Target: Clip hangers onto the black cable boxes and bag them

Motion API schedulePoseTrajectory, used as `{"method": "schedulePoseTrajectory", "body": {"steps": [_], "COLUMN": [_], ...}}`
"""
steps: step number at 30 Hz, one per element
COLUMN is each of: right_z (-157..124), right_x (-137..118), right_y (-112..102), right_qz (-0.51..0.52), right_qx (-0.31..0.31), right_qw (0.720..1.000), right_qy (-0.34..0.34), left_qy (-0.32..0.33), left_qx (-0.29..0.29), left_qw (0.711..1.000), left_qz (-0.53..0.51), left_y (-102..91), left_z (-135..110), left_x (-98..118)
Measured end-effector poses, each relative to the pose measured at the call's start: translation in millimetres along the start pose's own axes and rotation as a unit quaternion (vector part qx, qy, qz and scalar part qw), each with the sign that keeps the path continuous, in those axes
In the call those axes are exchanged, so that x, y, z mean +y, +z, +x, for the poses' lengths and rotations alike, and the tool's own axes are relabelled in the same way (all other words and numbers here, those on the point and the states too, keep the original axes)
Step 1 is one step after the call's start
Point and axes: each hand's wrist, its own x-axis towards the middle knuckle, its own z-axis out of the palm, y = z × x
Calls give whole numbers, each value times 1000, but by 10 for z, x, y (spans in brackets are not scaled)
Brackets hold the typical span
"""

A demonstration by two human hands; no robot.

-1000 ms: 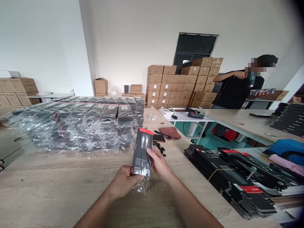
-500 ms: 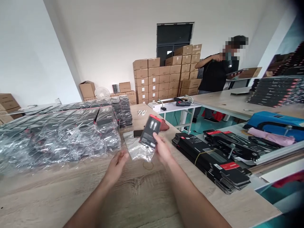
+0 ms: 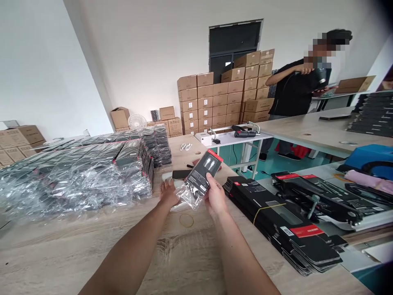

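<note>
My right hand (image 3: 215, 197) grips a flat black box (image 3: 203, 174) with a red top edge and two cable plugs pictured on it. The box is tilted above the table, thumb on its front. Crinkled clear plastic (image 3: 189, 197) shows around its lower end; whether it wraps the box or lies behind it I cannot tell. To the left, my left hand (image 3: 168, 193) is stretched out low over the table, fingers apart, at the edge of the clear bags. A dark flat phone-like object (image 3: 181, 175) lies just beyond. A rubber band (image 3: 186, 220) rests between my forearms.
Rows of plastic-wrapped black boxes (image 3: 123, 172) fill the left side. Flattened black sleeves (image 3: 276, 221) lie banded at right, beside a black clamp tool (image 3: 316, 200). A white coiled cable (image 3: 186, 146) sits farther back. Another person (image 3: 294, 86) stands behind, near stacked cartons (image 3: 221, 102).
My left hand has moved forward and right to the clear bags, and its fingers have spread. The right hand still holds the box. The camera view has shifted left.
</note>
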Motion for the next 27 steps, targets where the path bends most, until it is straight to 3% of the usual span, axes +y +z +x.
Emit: {"method": "schedulePoseTrajectory", "body": {"steps": [6, 10, 14, 17, 19, 20, 23, 24, 27], "right_z": [13, 42, 47, 71, 146, 208, 459, 545, 720], "right_x": [70, 111, 126, 170, 247, 302, 528, 617, 888], "right_y": [-6, -40, -110, -152, -114, -60, 242, 375, 768], "right_qz": [-21, -44, -95, -204, -343, -433, -643, -675, -725], "right_qx": [3, -5, -18, -49, -81, -99, -132, -137, -154], "right_qw": [1000, 999, 995, 977, 935, 896, 754, 725, 671], "right_qy": [6, 16, 37, 36, 32, 27, 5, 1, 5], "left_qy": [67, 83, 87, 124, 172, 179, 161, 155, 138], "left_qx": [-15, -22, -27, -81, -111, -96, -8, 30, 142], "left_qw": [997, 994, 991, 982, 974, 977, 985, 983, 964], "left_qz": [-20, -64, -100, -121, -96, -65, 54, 96, 180], "left_y": [222, 210, -61, -451, -757, -909, -1306, -1402, -1543], "left_z": [76, 174, -41, -586, -1073, -1318, -1923, -2059, -2274], "left_x": [60, 207, 164, -158, -528, -750, -1471, -1697, -2207]}}
